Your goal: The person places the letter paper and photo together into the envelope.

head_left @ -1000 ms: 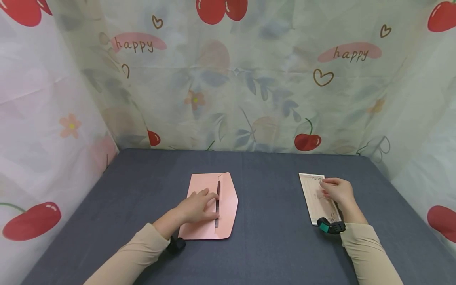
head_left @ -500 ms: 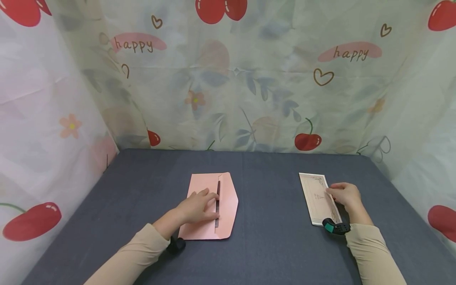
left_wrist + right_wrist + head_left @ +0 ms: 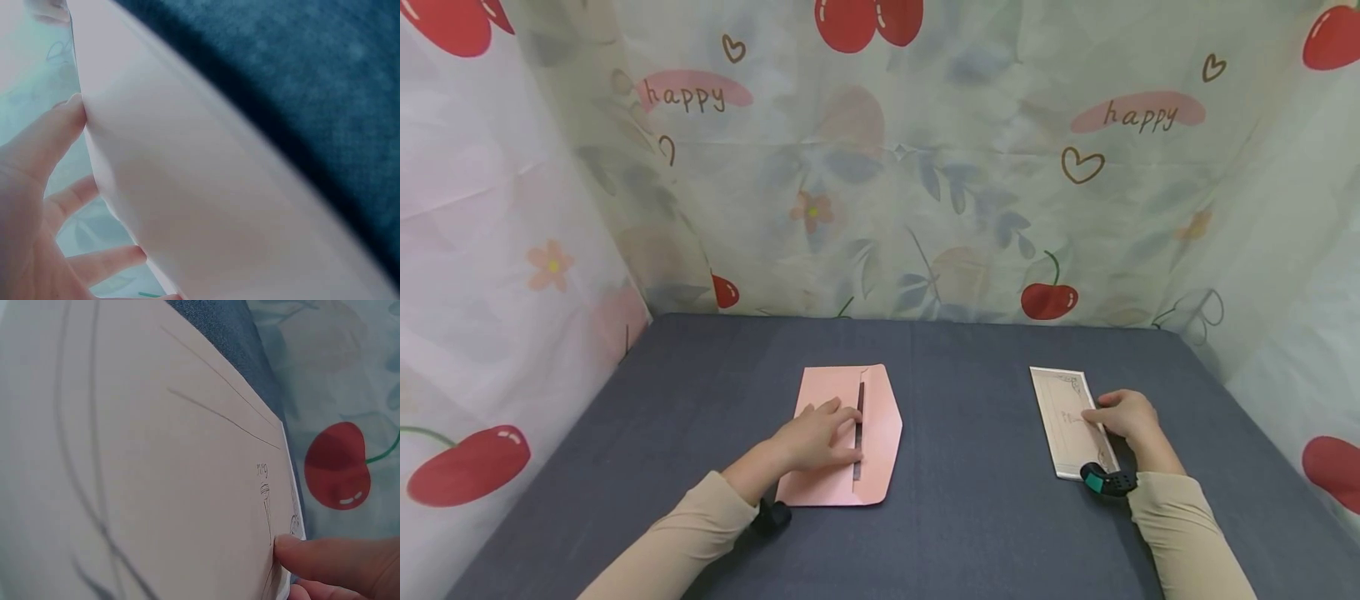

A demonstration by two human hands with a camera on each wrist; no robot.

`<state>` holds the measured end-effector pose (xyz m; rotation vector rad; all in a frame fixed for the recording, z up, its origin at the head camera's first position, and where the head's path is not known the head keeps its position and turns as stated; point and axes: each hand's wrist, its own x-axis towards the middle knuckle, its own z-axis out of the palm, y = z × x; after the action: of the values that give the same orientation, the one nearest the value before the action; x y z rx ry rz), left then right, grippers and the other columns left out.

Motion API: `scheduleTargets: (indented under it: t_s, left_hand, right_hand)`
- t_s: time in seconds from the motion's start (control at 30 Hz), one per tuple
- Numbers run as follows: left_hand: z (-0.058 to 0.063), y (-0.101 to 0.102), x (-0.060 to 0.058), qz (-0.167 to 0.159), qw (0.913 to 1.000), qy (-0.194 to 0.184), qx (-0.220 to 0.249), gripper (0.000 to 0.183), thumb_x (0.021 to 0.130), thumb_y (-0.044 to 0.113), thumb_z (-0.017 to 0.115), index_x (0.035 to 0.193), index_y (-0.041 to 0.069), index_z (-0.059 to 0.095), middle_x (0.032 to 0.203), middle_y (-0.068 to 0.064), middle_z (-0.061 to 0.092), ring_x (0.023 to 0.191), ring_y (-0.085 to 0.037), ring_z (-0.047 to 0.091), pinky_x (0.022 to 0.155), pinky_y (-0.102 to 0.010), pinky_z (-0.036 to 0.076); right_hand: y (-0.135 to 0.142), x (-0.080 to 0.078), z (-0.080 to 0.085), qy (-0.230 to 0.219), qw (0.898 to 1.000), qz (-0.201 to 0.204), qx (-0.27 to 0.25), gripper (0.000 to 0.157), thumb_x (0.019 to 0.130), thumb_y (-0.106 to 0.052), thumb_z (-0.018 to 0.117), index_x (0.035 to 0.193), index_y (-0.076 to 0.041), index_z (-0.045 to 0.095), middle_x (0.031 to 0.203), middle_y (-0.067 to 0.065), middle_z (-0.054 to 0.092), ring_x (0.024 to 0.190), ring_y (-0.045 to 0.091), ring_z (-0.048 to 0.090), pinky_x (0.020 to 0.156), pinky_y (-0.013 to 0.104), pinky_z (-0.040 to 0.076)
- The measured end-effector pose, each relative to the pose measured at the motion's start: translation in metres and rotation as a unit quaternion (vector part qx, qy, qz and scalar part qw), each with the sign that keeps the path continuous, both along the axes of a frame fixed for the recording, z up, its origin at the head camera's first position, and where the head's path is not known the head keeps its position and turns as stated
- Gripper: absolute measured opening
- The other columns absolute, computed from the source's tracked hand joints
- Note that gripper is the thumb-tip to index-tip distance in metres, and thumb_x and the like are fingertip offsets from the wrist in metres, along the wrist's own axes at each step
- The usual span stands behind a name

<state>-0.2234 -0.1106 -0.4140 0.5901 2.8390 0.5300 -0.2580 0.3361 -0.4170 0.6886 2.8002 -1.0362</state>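
An envelope (image 3: 880, 433), pink, lies on the dark surface (image 3: 962, 425), just left of the middle, its flap folded out toward the right. A dark strip (image 3: 859, 437) shows along the slot beside the flap. The left hand (image 3: 814, 439) rests on the envelope with its fingers spread, the thumb and a fingertip at the slot, one near each end of the visible strip. The left wrist view shows the thumb and fingers apart, their tips against the paper.

Well apart on the right side of the surface is a card (image 3: 1063, 429), cream, set at a slight slant, with scrollwork in its corners and small lettering. The right hand (image 3: 1131, 417) pinches the card's right edge, the thumb on the printed face and the other fingers at and below the edge. Whether that edge is raised, I cannot tell.

Both arms wear beige sleeves (image 3: 1187, 525) and a black band (image 3: 771, 517) at the wrist. Behind the surface hangs a cloth (image 3: 880, 225) with cherries, leaves, hearts and the word "happy".
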Motion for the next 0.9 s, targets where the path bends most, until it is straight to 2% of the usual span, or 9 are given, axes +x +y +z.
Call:
scheduleTargets:
  t_s: [0.23,0.33,0.67,0.9]
  left_hand:
    - [-0.0006,-0.0001,-0.0007,-0.002,1.0000,0.001,-0.004,0.049,0.083,0.045,0.066,0.124,0.023,0.054,0.144,-0.022,0.038,0.131,-0.041,0.041,0.108,-0.057,0.029]
    - [0.0002,0.0001,0.0000,-0.001,1.0000,0.002,-0.005,0.049,0.083,0.045,0.066,0.124,0.023,0.054,0.144,-0.021,0.039,0.131,-0.041,0.042,0.109,-0.057,0.028]
    - [0.0028,0.0011,0.0032,0.002,1.0000,0.002,-0.004,0.049,0.082,0.044,0.067,0.124,0.023,0.054,0.145,-0.021,0.038,0.131,-0.044,0.040,0.106,-0.060,0.031]
    - [0.0026,0.0015,0.0030,-0.001,1.0000,-0.001,-0.004,0.049,0.083,0.043,0.066,0.125,0.022,0.053,0.145,-0.021,0.038,0.131,-0.041,0.041,0.110,-0.058,0.026]
  right_hand:
    - [0.0001,-0.0012,0.0010,-0.014,1.000,-0.008,0.015,0.037,0.080,-0.016,0.070,0.104,0.008,0.057,0.089,0.021,0.057,0.077,0.027,0.054,0.062,0.033,0.044]
    - [0.0009,-0.0019,0.0017,-0.018,1.000,-0.007,0.019,0.035,0.079,-0.017,0.071,0.101,0.008,0.060,0.083,0.018,0.058,0.073,0.024,0.054,0.059,0.032,0.043]
    - [0.0015,-0.0028,-0.0001,-0.001,1.000,-0.011,0.002,0.027,0.081,-0.011,0.067,0.099,0.009,0.062,0.082,0.016,0.059,0.070,0.021,0.054,0.054,0.026,0.041]
    - [0.0051,-0.0039,-0.0017,0.014,0.999,0.013,-0.039,0.031,0.084,-0.006,0.062,0.108,0.013,0.056,0.085,0.018,0.060,0.064,0.013,0.054,0.050,0.020,0.044]
